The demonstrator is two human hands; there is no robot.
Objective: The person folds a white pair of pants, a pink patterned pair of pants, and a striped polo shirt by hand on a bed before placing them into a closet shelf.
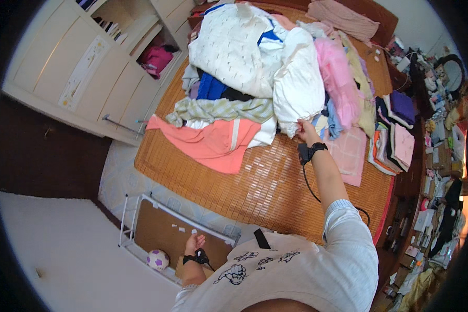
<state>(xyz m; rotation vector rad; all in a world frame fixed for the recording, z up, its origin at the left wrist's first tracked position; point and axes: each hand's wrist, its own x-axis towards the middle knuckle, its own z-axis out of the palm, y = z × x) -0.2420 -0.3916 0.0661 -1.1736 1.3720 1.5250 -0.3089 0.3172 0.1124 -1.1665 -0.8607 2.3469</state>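
Observation:
My right hand [304,130] reaches forward over the bed, its fingers pinched on the near, gathered end of a puffy white garment [298,83]. That garment lies on the right side of a big clothes heap, against a white quilted piece with small dark marks [231,49]. To its right is a sheer pink garment [339,78]. Left of my hand, a coral garment with a white stripe [213,143] is spread at the heap's near edge, below a checked shirt [223,110]. My left hand [194,243] hangs low at my side, fingers apart, holding nothing.
The heap sits on a bed with a woven bamboo mat [265,177]. Folded clothes [395,135] are stacked at the right edge, near a cluttered dresser [442,151]. A white cabinet [67,67] stands left. Below are a white-framed board [158,229] and a ball [157,259].

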